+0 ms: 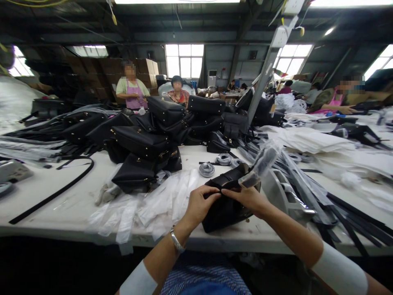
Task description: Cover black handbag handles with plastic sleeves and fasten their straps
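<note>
Black bag [222,213] held at its top edge by both hands on the bench [73,196]

Edge pinched between left fingers [211,191] and right fingers [231,191]

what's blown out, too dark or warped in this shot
Head view: middle window blown out to white, space under the table nearly black, handled black bag short on detail; also head view: wide-angle stretch toward the sides, some faces pixelated.
</note>
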The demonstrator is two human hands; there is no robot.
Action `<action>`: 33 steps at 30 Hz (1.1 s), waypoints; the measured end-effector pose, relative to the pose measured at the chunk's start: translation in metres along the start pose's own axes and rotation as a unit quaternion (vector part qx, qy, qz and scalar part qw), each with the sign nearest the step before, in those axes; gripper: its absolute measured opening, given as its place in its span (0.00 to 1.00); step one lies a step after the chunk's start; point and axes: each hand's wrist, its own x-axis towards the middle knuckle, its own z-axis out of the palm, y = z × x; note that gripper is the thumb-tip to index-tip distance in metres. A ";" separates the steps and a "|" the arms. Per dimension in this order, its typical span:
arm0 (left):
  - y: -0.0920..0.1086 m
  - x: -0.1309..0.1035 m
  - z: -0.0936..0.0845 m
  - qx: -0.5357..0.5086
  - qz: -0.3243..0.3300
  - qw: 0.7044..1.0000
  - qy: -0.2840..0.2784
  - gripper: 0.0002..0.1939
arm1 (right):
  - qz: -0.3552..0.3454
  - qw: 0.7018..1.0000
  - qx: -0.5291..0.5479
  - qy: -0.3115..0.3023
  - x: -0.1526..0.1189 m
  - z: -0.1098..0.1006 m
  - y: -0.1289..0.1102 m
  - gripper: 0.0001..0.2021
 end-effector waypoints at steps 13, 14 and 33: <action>-0.017 -0.002 0.003 -0.079 -0.031 0.996 0.000 0.12 | -0.020 0.999 -0.047 -0.012 0.006 -0.003 0.012 0.19; -0.017 -0.002 0.003 -0.081 -0.030 0.996 0.000 0.12 | -0.028 0.998 -0.052 -0.020 0.006 -0.004 0.011 0.19; -0.021 0.000 0.005 -0.102 -0.046 0.993 -0.026 0.10 | -0.037 0.996 -0.080 -0.026 0.008 -0.001 0.012 0.16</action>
